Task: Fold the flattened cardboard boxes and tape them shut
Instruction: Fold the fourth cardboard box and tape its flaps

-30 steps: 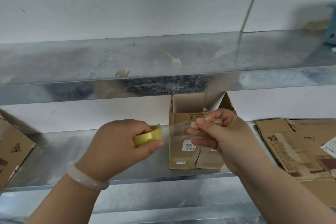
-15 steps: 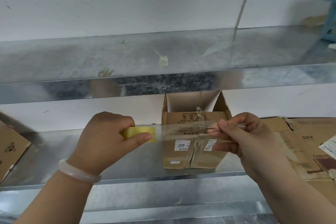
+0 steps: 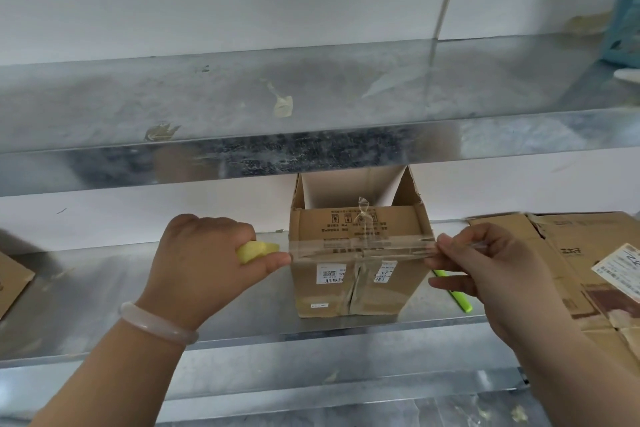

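A folded cardboard box stands on the metal shelf, its flaps pointing up under the shelf above and a seam with white labels facing me. My left hand grips a yellow tape roll left of the box. My right hand pinches the free end of the clear tape at the box's right edge. The strip is stretched level in front of the box's front face; I cannot tell whether it touches the cardboard.
Flattened cardboard boxes lie stacked on the shelf at the right. A green pen-like stick lies beside the box. Another cardboard piece sits at the far left. An upper metal shelf hangs low over the box.
My hands have drawn apart, the right going right and the left going left, pulling the tape strip much longer across the box front.
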`<action>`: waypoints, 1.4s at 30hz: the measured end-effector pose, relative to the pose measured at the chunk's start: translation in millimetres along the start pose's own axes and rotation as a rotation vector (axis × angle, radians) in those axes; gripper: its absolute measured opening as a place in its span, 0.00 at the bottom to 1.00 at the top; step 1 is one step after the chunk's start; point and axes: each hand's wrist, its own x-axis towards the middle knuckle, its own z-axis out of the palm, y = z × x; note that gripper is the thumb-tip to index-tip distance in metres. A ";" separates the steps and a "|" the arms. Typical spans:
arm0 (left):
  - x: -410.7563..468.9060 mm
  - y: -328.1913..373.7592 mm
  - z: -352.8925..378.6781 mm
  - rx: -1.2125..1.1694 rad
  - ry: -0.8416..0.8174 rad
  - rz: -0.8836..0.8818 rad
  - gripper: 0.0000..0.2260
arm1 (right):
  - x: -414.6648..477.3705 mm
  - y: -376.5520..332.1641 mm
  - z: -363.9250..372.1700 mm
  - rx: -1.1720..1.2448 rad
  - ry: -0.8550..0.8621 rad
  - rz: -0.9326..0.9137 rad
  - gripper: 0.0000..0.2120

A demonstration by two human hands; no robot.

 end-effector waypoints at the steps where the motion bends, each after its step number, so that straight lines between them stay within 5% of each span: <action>1: 1.0 1.6 3.0 0.010 -0.015 -0.012 0.27 | 3.3 1.6 -1.5 -0.016 0.005 0.005 0.10; 10: 7.1 4.9 19.9 -0.001 -0.108 -0.059 0.31 | 20.0 13.7 -8.5 -0.212 0.046 0.031 0.11; 29: 12.9 2.9 28.1 -0.127 -0.172 -0.084 0.30 | 28.5 34.7 -17.9 0.202 -0.059 0.169 0.11; 32: 16.6 1.9 28.6 -0.211 -0.205 -0.121 0.29 | 31.8 38.0 -15.2 0.291 -0.112 0.231 0.05; 42: 22.3 -1.1 35.1 -0.287 -0.245 -0.131 0.29 | 37.7 69.8 -2.7 0.564 -0.127 0.528 0.09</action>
